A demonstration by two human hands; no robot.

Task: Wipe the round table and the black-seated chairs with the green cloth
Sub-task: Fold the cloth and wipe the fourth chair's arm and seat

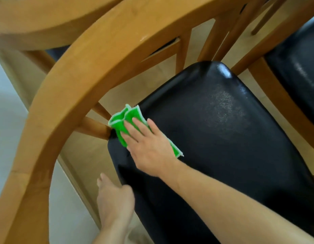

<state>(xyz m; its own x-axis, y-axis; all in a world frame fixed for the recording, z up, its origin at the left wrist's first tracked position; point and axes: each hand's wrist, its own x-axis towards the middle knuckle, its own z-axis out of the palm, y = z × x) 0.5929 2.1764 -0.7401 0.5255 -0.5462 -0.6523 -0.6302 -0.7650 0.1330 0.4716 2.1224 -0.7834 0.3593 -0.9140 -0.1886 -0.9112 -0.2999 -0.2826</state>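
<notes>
Green cloth (125, 123) (crumpled) lies pressed under right hand (149, 147) on black seat (223, 138).

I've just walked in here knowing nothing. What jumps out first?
The bright green cloth stands out, pressed flat under the right hand at the back edge of a glossy black chair seat. A curved wooden chair back sweeps across the left. The left hand touches the seat's near-left edge.

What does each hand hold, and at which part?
The right hand presses the green cloth flat on the black seat. The left hand holds nothing visibly.
</notes>
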